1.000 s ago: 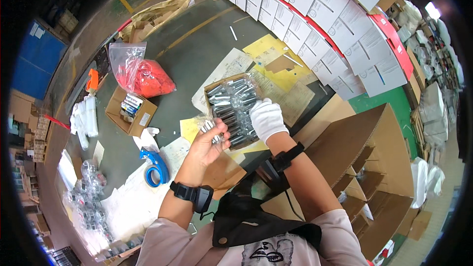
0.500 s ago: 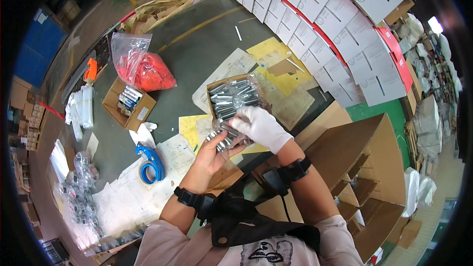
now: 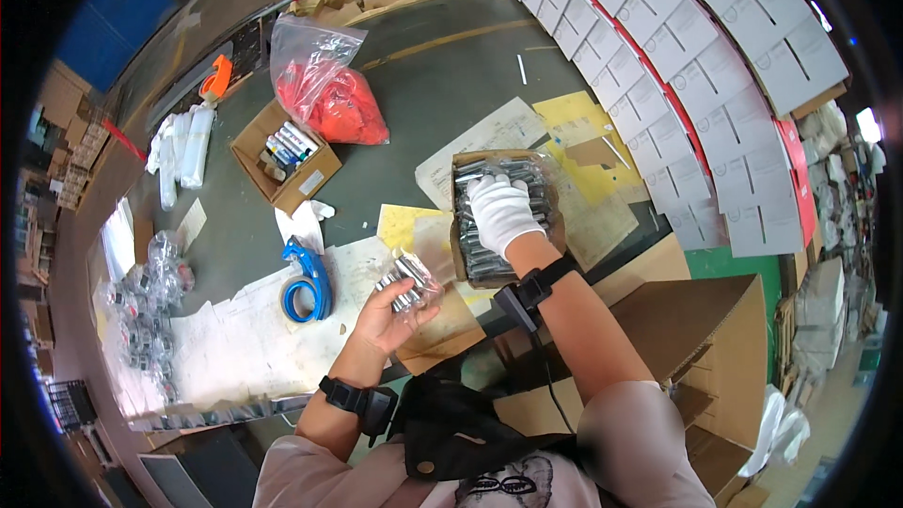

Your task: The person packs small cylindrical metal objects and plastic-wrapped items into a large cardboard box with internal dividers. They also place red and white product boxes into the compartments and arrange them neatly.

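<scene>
My left hand [image 3: 388, 320], bare, is closed around a small clear plastic bag [image 3: 428, 288] with several short shiny metal cylinders [image 3: 406, 275] in it. To its right is an open cardboard box [image 3: 460, 249] lined with clear plastic and filled with similar metal cylinders [image 3: 484, 263]. My right hand [image 3: 503, 214], in a white glove, reaches down over this box. Its fingers curl in among the cylinders near the far side; the fingertips are hidden, so what they grip does not show.
Left of my hands are a blue tape dispenser [image 3: 308, 287], a small carton of tubes [image 3: 275, 190] and a bag of red material [image 3: 343, 108]. Clear-wrapped parts [image 3: 146, 320] lie far left. Stacked white boxes [image 3: 658, 85] rise at right, above a large open carton [image 3: 705, 329].
My right hand has left the small bag and moved into the box of cylinders. My left hand still holds the bag, now apart from the box. The whole view has shifted.
</scene>
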A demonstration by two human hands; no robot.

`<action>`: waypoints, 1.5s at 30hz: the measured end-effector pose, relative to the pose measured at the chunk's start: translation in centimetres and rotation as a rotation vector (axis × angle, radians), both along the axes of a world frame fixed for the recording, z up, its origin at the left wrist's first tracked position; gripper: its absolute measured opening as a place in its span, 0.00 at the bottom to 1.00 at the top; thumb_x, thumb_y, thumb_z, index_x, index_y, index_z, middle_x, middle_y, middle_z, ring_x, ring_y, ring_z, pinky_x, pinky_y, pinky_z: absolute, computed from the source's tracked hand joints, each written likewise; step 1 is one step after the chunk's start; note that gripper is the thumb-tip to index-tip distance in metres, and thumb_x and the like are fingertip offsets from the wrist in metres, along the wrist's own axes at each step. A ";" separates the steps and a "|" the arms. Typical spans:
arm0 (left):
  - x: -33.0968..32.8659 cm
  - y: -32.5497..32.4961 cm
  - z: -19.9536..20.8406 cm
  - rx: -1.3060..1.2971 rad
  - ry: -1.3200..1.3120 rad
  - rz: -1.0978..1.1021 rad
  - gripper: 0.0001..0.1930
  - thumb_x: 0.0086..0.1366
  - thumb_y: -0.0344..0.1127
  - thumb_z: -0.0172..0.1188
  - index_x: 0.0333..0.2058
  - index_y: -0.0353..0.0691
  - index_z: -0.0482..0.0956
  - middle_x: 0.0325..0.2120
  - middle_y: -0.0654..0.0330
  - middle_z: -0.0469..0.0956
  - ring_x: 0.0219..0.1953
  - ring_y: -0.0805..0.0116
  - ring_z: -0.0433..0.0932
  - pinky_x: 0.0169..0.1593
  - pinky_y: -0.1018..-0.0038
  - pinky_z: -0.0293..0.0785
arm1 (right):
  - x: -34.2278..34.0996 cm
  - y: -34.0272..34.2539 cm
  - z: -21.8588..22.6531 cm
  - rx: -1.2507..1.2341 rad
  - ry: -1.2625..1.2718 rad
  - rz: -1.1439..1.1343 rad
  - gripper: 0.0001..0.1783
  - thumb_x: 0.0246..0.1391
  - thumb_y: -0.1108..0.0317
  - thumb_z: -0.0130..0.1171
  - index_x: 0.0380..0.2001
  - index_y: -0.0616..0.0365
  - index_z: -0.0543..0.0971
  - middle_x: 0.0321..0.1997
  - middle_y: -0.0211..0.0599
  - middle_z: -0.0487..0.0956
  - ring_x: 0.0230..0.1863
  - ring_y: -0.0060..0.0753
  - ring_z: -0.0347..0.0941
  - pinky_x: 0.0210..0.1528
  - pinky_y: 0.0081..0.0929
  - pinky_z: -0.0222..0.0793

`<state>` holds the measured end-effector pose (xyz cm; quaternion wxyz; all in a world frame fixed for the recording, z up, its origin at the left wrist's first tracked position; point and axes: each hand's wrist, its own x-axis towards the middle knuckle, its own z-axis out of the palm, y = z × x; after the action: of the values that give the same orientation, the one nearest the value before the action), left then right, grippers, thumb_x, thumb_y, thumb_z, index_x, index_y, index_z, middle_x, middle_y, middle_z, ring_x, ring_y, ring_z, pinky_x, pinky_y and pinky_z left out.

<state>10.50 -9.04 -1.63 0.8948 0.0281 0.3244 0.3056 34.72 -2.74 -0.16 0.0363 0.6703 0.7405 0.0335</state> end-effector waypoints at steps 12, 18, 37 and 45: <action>0.1 -0.8 -0.6 -0.008 0.031 -0.038 0.14 0.61 0.32 0.58 0.46 0.38 0.74 0.41 0.55 0.79 0.45 0.61 0.78 0.44 0.65 0.77 | -0.7 -1.3 -0.3 -0.058 -0.057 0.051 0.11 0.40 0.73 0.55 0.31 0.54 0.72 0.28 0.35 0.75 0.31 0.39 0.76 0.32 0.42 0.66; 0.3 -1.0 -0.6 -0.015 0.030 -0.016 0.13 0.61 0.31 0.57 0.45 0.38 0.75 0.40 0.56 0.79 0.43 0.62 0.79 0.43 0.65 0.77 | 0.2 -3.7 -0.3 -0.077 0.116 -0.037 0.14 0.40 0.69 0.59 0.34 0.56 0.73 0.29 0.41 0.78 0.32 0.44 0.78 0.36 0.44 0.69; 1.7 -1.2 0.0 0.069 0.010 -0.128 0.14 0.62 0.31 0.57 0.47 0.39 0.73 0.41 0.57 0.79 0.44 0.61 0.79 0.36 0.66 0.78 | 6.1 -10.0 4.6 0.180 2.080 -0.490 0.18 0.52 0.68 0.62 0.44 0.68 0.76 0.36 0.34 0.80 0.33 0.27 0.77 0.37 0.26 0.75; 2.7 0.3 1.6 0.431 0.190 -0.403 0.19 0.61 0.32 0.61 0.51 0.43 0.71 0.43 0.59 0.77 0.40 0.66 0.77 0.33 0.72 0.77 | 4.1 -20.1 20.1 0.267 1.889 -0.263 0.27 0.37 0.68 0.70 0.43 0.64 0.75 0.33 0.33 0.79 0.34 0.20 0.72 0.39 0.22 0.71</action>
<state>13.20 -8.77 -0.07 0.8763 0.3095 0.3223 0.1800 38.80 -22.84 19.92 -0.6480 0.4970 0.3732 -0.4403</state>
